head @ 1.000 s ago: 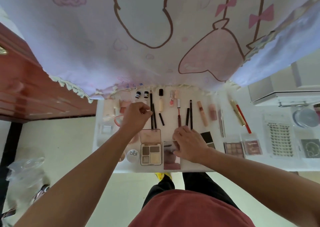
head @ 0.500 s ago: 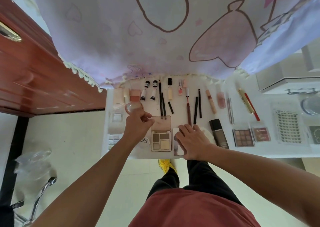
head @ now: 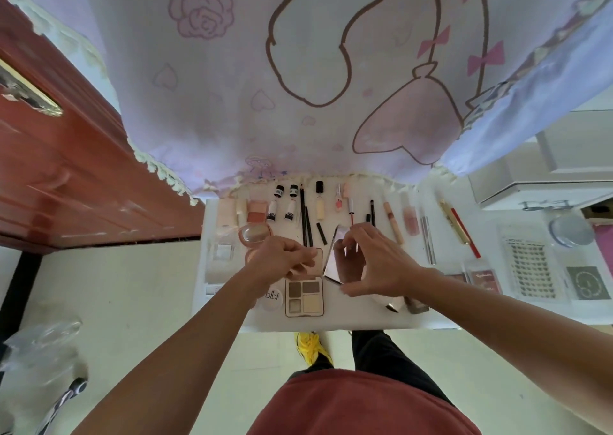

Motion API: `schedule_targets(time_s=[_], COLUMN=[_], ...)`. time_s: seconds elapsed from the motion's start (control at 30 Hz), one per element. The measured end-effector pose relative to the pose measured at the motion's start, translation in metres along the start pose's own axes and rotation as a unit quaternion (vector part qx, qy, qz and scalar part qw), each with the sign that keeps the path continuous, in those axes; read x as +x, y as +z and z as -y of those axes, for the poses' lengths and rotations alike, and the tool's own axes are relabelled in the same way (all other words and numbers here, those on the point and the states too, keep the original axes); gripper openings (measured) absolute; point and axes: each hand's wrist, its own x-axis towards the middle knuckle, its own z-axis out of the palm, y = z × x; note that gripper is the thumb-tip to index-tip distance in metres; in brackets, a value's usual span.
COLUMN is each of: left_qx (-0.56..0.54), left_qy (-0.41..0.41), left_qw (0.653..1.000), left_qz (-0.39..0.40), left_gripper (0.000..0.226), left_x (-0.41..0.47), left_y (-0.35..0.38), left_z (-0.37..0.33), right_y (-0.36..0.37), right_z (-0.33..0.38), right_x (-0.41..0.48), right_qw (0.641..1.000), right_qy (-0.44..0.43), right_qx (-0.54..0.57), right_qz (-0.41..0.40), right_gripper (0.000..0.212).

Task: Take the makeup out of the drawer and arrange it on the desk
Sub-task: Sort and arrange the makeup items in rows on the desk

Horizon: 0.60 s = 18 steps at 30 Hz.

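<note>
Over the desk, the right hand grips a tilted mirrored compact

— What does the left hand hide?
— Most of the pink lid of the open eyeshadow palette, and the near edge of the round pink compact. Its fingers are curled, but I cannot tell if they pinch something. The forearm also covers a part of the white jar.
— And the right hand?
— It holds the mirror case, and the fingers and thumb cover its far and near ends. The wrist hides the lower part of a small red palette. Under the palm there is a dark item that I cannot name.
— And near the edges of the frame?
— The brass handle is cut off at the left edge. The plastic bag in the lower left is blurred. The print on the lash tray is too small to read.
</note>
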Motion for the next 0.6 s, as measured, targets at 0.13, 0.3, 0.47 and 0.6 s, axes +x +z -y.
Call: schedule_targets(time_s=[0.13, 0.3, 0.47, 0.6], left_qx=[-0.054, -0.069, -0.099, -0.107], left_qy=[0.019, 0.030, 0.031, 0.039], left_qw=[0.997, 0.996, 0.994, 0.991], left_qz=[0.046, 0.037, 0.041, 0.064], left_gripper=[0.016, 0.011, 0.008, 0.008], left_x=[-0.003, -0.003, -0.006, -0.007], left_y=[0.005, 0.002, -0.008, -0.014], left_z=[-0.033, -0.063, -0.079, -0.088], right_y=[-0.030, -0.051, -0.070, -0.091], right_z=[0.013, 0.021, 0.024, 0.024], right_x=[0.005, 0.008, 0.010, 0.009], right_qw=[0.999, 0.997, 0.979, 0.898], right_qy=[-0.015, -0.013, 0.026, 0.133], right_qx=[0.032, 0.037, 0.174, 0.414], right_qz=[-0.041, -0.065, -0.102, -0.065], right_gripper=[0.072, 0.071, 0.062, 0.030])
